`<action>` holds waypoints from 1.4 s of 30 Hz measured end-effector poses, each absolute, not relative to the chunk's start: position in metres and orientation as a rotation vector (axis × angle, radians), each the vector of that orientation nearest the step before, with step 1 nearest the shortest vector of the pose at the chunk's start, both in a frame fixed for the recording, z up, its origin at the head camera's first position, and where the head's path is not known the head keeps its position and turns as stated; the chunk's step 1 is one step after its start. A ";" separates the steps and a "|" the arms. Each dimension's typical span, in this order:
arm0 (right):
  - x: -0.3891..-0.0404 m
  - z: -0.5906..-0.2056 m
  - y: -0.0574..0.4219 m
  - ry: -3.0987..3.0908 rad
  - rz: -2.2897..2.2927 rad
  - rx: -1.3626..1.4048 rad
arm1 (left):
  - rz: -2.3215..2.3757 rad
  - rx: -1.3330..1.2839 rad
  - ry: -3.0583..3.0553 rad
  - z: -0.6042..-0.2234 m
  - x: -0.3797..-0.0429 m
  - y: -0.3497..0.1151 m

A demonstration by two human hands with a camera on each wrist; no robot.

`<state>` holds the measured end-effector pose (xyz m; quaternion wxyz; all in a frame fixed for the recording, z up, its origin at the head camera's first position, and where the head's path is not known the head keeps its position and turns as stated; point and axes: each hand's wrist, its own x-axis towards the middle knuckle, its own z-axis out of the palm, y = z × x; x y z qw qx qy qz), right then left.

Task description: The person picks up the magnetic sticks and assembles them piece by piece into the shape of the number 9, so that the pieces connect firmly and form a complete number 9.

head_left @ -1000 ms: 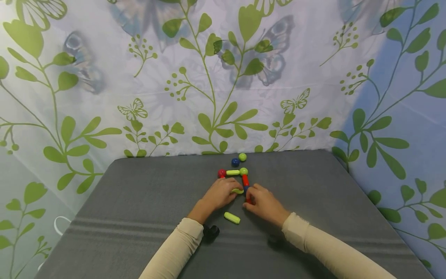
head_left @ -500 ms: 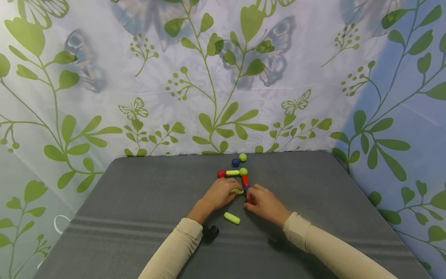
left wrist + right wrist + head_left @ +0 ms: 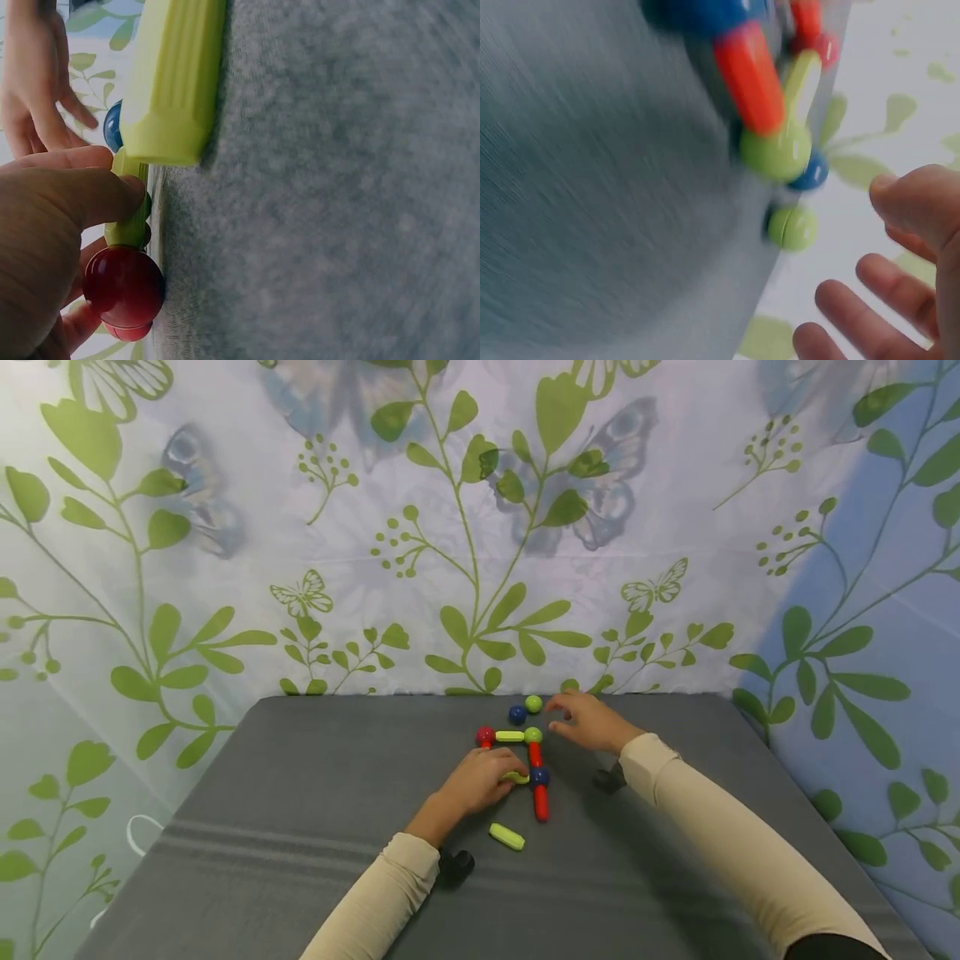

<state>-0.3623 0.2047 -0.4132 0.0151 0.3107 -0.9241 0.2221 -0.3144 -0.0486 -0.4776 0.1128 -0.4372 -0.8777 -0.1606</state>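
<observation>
My left hand (image 3: pixel 480 779) pinches a yellow-green rod (image 3: pixel 129 214) between thumb and fingers, beside a red ball (image 3: pixel 124 283). The rod's far end meets a blue ball (image 3: pixel 539 777). Red rods (image 3: pixel 542 803) join that ball on its near and far sides. A green ball (image 3: pixel 533 736), another yellow-green rod (image 3: pixel 510 737) and a red ball (image 3: pixel 486 736) form the far side of the frame. My right hand (image 3: pixel 588 720) hovers with fingers spread and nothing in them, right of a loose green ball (image 3: pixel 533 703) and a loose blue ball (image 3: pixel 517 715).
A loose yellow-green rod (image 3: pixel 507 837) lies on the grey table (image 3: pixel 337 827) nearer to me. Behind the table's back edge hangs a leaf-patterned curtain (image 3: pixel 337 527). Dark wrist-worn gear (image 3: pixel 455 865) sits under the left cuff.
My right hand has let go of the near red rod and moved away to the back, beside the loose balls. The left hand keeps its hold, and the head view has shifted slightly.
</observation>
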 end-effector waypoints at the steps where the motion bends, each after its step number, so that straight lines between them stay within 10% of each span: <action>1: -0.372 -0.413 0.203 -2.881 0.669 0.993 | -0.463 -1.279 -2.582 -0.478 -0.314 -0.050; 12: -0.435 -0.440 0.183 -2.881 0.499 1.111 | -0.386 -1.234 -2.662 -0.473 -0.313 -0.050; 42: -0.412 -0.445 0.203 -2.798 0.527 1.075 | -0.337 -1.207 -2.676 -0.472 -0.313 -0.050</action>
